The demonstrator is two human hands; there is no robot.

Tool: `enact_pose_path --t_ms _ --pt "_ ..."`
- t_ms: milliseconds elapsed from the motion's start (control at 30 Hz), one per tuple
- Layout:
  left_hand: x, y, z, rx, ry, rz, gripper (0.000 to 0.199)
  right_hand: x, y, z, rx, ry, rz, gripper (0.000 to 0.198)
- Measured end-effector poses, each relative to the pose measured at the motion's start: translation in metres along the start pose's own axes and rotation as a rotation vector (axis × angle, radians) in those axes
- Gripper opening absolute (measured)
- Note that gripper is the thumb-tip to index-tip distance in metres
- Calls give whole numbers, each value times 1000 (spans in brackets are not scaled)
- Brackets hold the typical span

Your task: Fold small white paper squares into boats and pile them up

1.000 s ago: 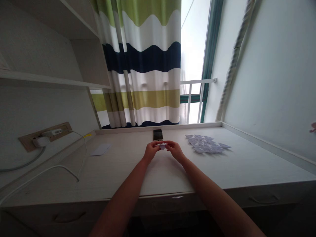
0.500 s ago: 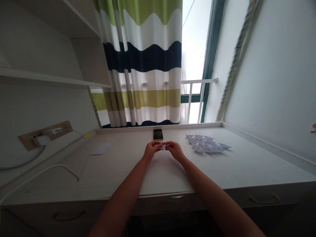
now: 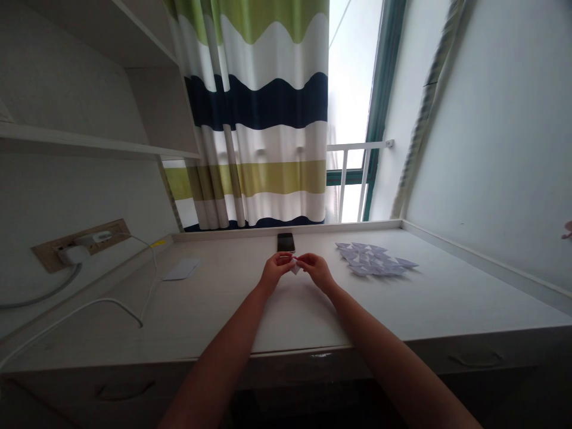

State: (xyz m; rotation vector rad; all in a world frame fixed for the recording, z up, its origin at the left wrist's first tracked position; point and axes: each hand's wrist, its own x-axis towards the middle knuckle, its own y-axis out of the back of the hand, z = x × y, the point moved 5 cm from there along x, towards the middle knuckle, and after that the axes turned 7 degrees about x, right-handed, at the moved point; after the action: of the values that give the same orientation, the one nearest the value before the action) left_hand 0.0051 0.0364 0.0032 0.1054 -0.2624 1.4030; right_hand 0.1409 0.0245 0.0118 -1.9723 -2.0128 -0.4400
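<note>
A small piece of folded white paper [image 3: 295, 269] is pinched between both hands, just above the middle of the desk. My left hand [image 3: 274, 269] grips its left side with closed fingers. From the other side my right hand [image 3: 315, 269] holds it between thumb and fingertips. Fingers cover much of the paper, so its full shape is hidden. A dark-screened phone [image 3: 286, 242] lies just beyond the hands. To the right, several pointed folded paper pieces [image 3: 373, 260] lie in overlapping rows.
Flat white paper sheets [image 3: 182, 269] lie at the left of the white desk [image 3: 223, 322]. A white cable [image 3: 102, 301] runs from the wall socket [image 3: 80, 244] across the desk's left end. Low rims edge the back and right. A striped curtain [image 3: 263, 143] hangs behind.
The fingers have shifted slightly around the folded paper, which now shows a lower point between the hands. Both hands stay in nearly the same place. The view has moved very little.
</note>
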Motion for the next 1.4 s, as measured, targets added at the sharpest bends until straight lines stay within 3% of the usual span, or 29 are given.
enact_pose_path --t_ms 733,1067,1400 --pt "0 2 8 179 -85 62 22 -1 -2 -1 74 -51 -22 21" --pt "-2 -1 6 181 -16 33 25 0 -2 2 141 -78 -14 21" --pt "-4 -1 15 258 -102 67 20 0 -3 3 155 -98 -34 23"
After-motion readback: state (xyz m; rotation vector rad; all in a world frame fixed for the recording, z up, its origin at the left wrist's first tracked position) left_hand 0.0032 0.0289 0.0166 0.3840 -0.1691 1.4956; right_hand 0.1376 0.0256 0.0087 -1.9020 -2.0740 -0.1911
